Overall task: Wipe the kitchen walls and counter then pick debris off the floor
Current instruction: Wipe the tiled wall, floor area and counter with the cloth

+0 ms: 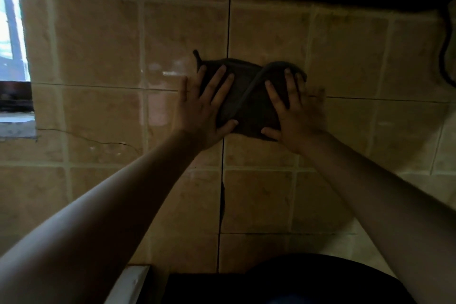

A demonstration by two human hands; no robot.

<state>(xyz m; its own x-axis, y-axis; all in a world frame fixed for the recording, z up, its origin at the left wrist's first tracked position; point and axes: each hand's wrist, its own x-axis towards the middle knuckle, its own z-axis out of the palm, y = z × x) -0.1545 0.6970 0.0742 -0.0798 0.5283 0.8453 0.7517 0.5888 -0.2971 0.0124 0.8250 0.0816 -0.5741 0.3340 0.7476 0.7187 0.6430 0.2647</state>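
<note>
Pressing flat against the tiled wall, I have two hands on one dark cloth, which sits spread on the tiles near the middle of the view, straddling a dark vertical seam between two tile panels. My left hand lies on the cloth's left part with fingers straight and splayed; its thumb rests on the cloth's lower edge and its outermost finger reaches past the cloth onto bare tile. My right hand covers the cloth's right part, fingers likewise straight and spread, thumb on the lower edge; its far side is blurred, so I cannot tell exactly where those fingers end. Neither hand curls round the cloth: both just push it against the wall. One raised fold runs diagonally across the cloth between my hands, and one small loop sticks up at its top left corner. One window shows bright at the left edge. One dark cable hangs at the far right. One thin crack runs through the tiles at lower left
</note>
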